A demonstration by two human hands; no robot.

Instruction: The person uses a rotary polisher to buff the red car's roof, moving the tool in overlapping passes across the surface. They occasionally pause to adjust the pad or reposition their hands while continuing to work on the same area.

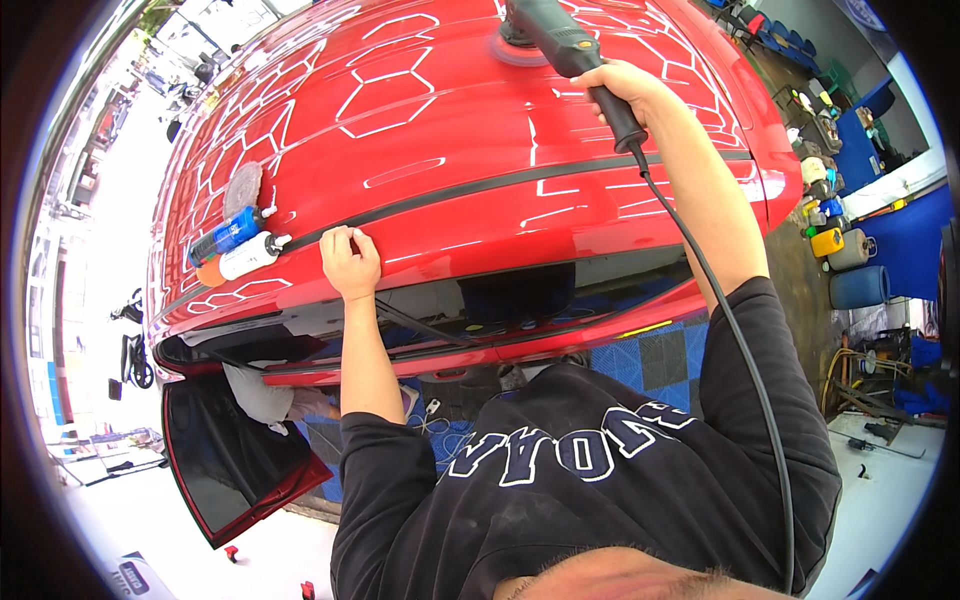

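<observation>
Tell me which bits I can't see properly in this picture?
All in the head view:
- Polisher: its front end is cut off by the top edge.
- Pad: blurred, and partly covered by the polisher.
- Right hand: some fingers are partly hidden behind the polisher.
- Orange disc: mostly hidden by the bottles.
- Other person: mostly hidden by the red car.
- Black cord: cut off by the lower edge.

On the car roof (480, 185), we see the polisher (558, 38) ahead at right, two bottles (249, 257) side by side at left.
</observation>
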